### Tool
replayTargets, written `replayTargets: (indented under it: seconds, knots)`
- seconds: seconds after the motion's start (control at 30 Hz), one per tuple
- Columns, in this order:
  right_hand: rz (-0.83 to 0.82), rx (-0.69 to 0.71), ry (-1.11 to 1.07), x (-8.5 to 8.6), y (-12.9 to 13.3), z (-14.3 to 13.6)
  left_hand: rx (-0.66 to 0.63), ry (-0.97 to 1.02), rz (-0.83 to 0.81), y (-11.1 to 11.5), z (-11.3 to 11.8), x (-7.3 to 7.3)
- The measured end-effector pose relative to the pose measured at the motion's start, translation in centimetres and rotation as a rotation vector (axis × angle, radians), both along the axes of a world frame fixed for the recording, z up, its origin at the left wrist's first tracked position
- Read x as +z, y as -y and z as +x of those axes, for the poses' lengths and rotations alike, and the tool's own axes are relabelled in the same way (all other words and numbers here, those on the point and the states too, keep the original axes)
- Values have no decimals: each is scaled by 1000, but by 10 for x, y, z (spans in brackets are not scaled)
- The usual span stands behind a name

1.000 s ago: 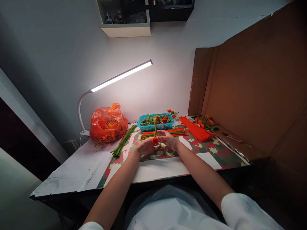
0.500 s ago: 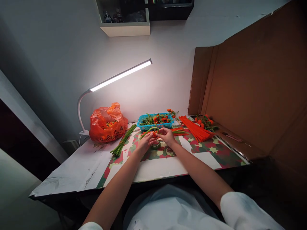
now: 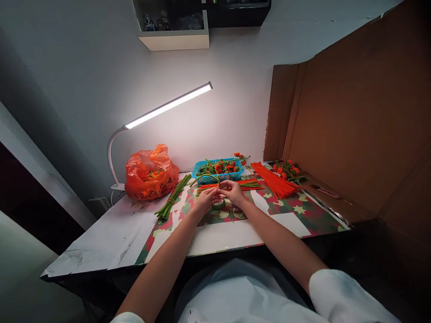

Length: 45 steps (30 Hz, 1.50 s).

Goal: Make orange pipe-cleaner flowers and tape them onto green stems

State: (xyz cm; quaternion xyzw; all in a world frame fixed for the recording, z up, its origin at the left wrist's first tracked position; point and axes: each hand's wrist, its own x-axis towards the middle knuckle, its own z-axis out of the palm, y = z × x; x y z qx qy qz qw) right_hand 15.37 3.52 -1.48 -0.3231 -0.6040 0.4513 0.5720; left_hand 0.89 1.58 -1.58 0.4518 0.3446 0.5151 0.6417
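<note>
My left hand [image 3: 206, 200] and my right hand [image 3: 233, 193] meet over the middle of the table, their fingertips pinched together. Between them is a bent green stem [image 3: 219, 181], fuzzy like a pipe cleaner; its upper part arches away to the left. Both hands grip its lower end, where my fingers hide any small piece. Just below the fingers lies a roll of green tape [image 3: 218, 205], partly covered by my left hand. Behind my hands, loose red and green stems [image 3: 251, 184] lie in front of a blue basket [image 3: 202, 180] of orange flowers with green stems.
A tied green stem bundle [image 3: 173, 197] lies left, beside an orange plastic bag [image 3: 151, 175]. Red-orange strips [image 3: 274, 181] and more orange flowers [image 3: 286, 170] are at right, near a tall cardboard wall [image 3: 350, 112]. A lit lamp [image 3: 168, 106] hangs over the table [image 3: 97, 242].
The green stem has turned more upright, its arch now standing higher and reaching further left. Orange visible at my fingertips earlier is now mostly hidden. Both hands stay in nearly the same place.
</note>
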Motion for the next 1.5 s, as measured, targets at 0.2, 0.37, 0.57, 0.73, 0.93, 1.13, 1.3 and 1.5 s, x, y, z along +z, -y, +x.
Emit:
replayTargets:
  seconds: [0.2, 0.37, 0.57, 0.73, 0.93, 1.13, 1.3, 1.5]
  knots:
    - [52, -79, 69, -5, -2, 0, -62, 11, 40, -1, -1, -2]
    - [161, -84, 88, -6, -3, 0, -74, 35, 7, -3, -4, -3]
    - [106, -32, 68, -10, -8, -1, -107, 100, -36, -2, -3, -1]
    - [91, -20, 42, -12, -8, -4, -138, 184, -104, 2, 2, 4]
    - [40, -16, -62, -5, 1, -7, -59, 179, -179, 2, 4, 4]
    - [32, -53, -6, 0, 3, -6, -12, 129, -149, 0, 5, 1]
    - [119, -163, 139, 4, 14, -9, 52, 96, -104, -1, 7, -1]
    - [146, -260, 129, 2, 24, -19, 114, 60, -83, -3, 8, -5]
